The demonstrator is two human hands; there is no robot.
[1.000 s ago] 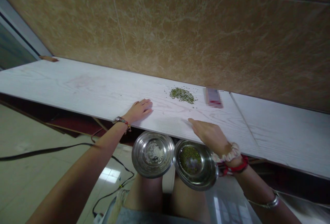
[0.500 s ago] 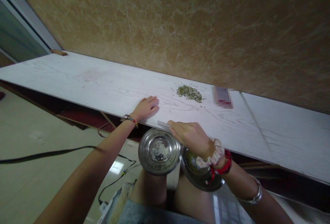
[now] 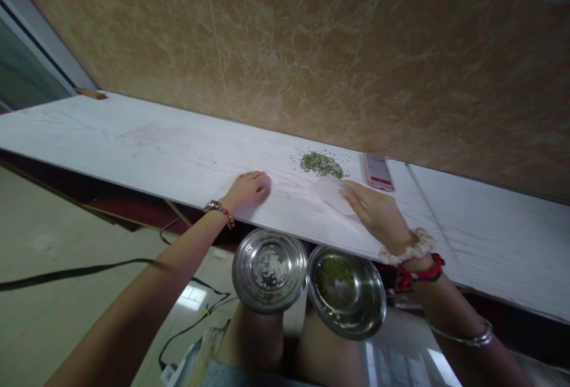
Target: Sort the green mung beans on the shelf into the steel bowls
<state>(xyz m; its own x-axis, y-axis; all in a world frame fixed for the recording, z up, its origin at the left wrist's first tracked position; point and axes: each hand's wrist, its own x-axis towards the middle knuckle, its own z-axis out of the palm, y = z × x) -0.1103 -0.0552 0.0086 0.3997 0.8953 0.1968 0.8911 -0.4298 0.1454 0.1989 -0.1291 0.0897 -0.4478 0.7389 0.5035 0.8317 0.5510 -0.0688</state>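
My right hand grips a thin, translucent white scraper, blurred by motion, just above the shelf top. Close to its far edge lies a pile of small green beans with whitish grains among them. My left hand rests palm down on the white shelf, holding nothing, its fingers loosely bent. Below the shelf's front edge, a steel bowl on my left thigh contains white rice grains. A second steel bowl, tilted on my right side, contains green beans.
A phone lies on the shelf right of the pile, near the marbled wall. At the far left end sits a small brown wooden piece. A black cable crosses below my left forearm.
My right hand has moved away from above the bowls, up and right toward the pile, carrying the scraper. The right bowl is now uncovered. My left hand stays on the shelf, fingers more bent.
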